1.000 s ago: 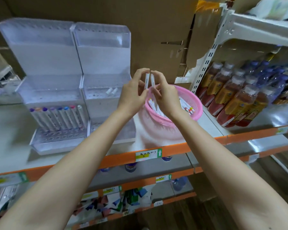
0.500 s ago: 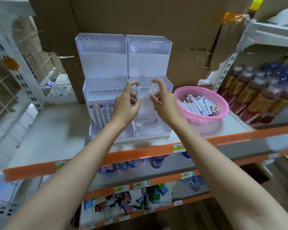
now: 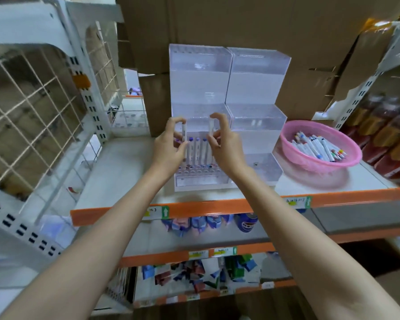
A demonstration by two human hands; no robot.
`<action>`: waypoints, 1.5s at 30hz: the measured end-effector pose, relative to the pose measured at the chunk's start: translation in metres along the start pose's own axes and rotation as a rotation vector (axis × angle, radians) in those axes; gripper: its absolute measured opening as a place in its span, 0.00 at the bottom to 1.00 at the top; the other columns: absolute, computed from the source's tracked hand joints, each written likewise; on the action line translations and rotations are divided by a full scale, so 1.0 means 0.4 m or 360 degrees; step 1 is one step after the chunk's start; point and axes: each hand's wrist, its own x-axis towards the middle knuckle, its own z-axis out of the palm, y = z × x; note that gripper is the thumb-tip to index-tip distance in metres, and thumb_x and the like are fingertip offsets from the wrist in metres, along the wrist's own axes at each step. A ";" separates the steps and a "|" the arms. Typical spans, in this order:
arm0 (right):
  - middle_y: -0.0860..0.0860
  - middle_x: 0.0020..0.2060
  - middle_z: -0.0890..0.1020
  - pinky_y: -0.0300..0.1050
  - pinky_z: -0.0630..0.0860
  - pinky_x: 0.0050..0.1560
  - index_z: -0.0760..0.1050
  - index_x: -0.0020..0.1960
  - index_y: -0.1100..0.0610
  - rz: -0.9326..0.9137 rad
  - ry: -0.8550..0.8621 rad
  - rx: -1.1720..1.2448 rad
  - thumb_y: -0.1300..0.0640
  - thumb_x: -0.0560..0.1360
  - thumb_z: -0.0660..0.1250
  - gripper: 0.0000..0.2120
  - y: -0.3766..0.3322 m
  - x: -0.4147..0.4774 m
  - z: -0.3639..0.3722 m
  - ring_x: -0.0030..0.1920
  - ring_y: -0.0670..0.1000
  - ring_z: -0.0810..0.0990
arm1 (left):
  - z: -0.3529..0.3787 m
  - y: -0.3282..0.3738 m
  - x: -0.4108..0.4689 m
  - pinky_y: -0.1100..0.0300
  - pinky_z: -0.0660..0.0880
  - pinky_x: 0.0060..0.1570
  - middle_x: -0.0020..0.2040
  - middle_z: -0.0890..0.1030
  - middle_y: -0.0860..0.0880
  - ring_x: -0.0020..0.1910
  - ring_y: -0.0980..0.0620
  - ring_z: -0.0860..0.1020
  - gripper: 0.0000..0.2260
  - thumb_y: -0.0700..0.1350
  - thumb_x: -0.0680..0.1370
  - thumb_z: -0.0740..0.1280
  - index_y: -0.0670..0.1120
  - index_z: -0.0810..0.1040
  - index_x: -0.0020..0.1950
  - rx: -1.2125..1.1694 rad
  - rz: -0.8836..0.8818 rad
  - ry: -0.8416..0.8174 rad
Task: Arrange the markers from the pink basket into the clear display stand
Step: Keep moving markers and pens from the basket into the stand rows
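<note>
Two hands, each holding one marker upright in front of the clear stand.

Closest are the two bare arms reaching up over the orange shelf edge (image 3: 194, 207). The left hand (image 3: 169, 146) pinches a white marker (image 3: 184, 131) between thumb and fingers, and the right hand (image 3: 224, 144) pinches another marker (image 3: 210, 128) the same way, both closed on the pens. Just behind them stands the clear stand (image 3: 229, 84), with a row of markers (image 3: 198, 153) already standing in the holes of its low left step. Off to the right sits the pink basket (image 3: 293, 153), holding a loose pile of markers (image 3: 314, 146). A marker looks light, hard and smooth, so I think it could slip. Holding it near the middle, standing straight up, should help the tip find a hole.
</note>
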 end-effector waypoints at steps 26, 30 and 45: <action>0.50 0.41 0.73 0.33 0.70 0.34 0.65 0.65 0.53 0.0066 0.0068 0.0261 0.61 0.78 0.66 0.18 -0.039 -0.003 0.115 0.36 0.42 0.75 | -0.002 -0.099 0.003 0.71 0.72 0.41 0.42 0.76 0.45 0.41 0.53 0.77 0.16 0.37 0.74 0.70 0.48 0.70 0.59 0.0067 0.0061 0.0033; 0.50 0.41 0.73 0.36 0.70 0.35 0.66 0.64 0.53 0.0073 0.0062 0.0266 0.61 0.78 0.66 0.17 -0.034 -0.004 0.122 0.36 0.44 0.75 | -0.004 -0.099 0.007 0.71 0.71 0.40 0.43 0.76 0.45 0.41 0.53 0.76 0.14 0.37 0.75 0.69 0.46 0.72 0.59 0.0113 0.0092 0.0020; 0.49 0.41 0.73 0.31 0.69 0.34 0.65 0.65 0.54 0.0043 0.0043 0.0221 0.59 0.79 0.65 0.17 -0.041 -0.009 0.116 0.34 0.41 0.74 | -0.006 -0.101 -0.010 0.75 0.70 0.36 0.43 0.77 0.47 0.39 0.55 0.76 0.11 0.35 0.74 0.70 0.44 0.74 0.53 0.0130 -0.0030 -0.0096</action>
